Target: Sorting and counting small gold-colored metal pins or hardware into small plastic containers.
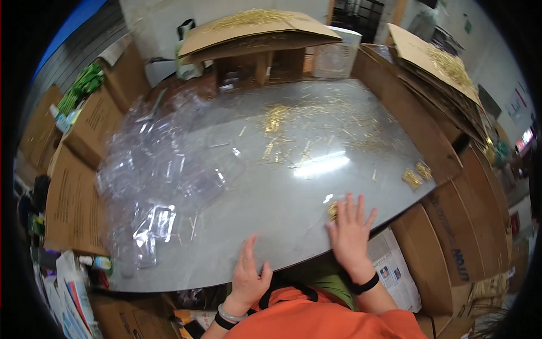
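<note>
Close to the near edge of the grey table [248, 212], my right hand [351, 234] is spread with its fingers stretched out. Beside its thumb and index finger lies a small bunch of thin gold-coloured pieces [332, 211], partly hidden by the hand. A clear edge glints just above the bunch; whether it sits in a plastic box I cannot tell. My left hand [248, 279] holds nothing at the table's near edge, fingers up and thumb apart, slightly blurred. A heap of clear plastic boxes [164, 164] covers the table's left side. Two small gold bunches [412, 178] rest at the right edge.
Loose gold pieces [276, 121] are scattered over the far middle and right. Cardboard flaps [254, 37] bearing more gold pieces stand at the back. A long cardboard wall [412, 107] borders the right side. Cartons [76, 192] stand left; an open carton [418, 237] is at lower right.
</note>
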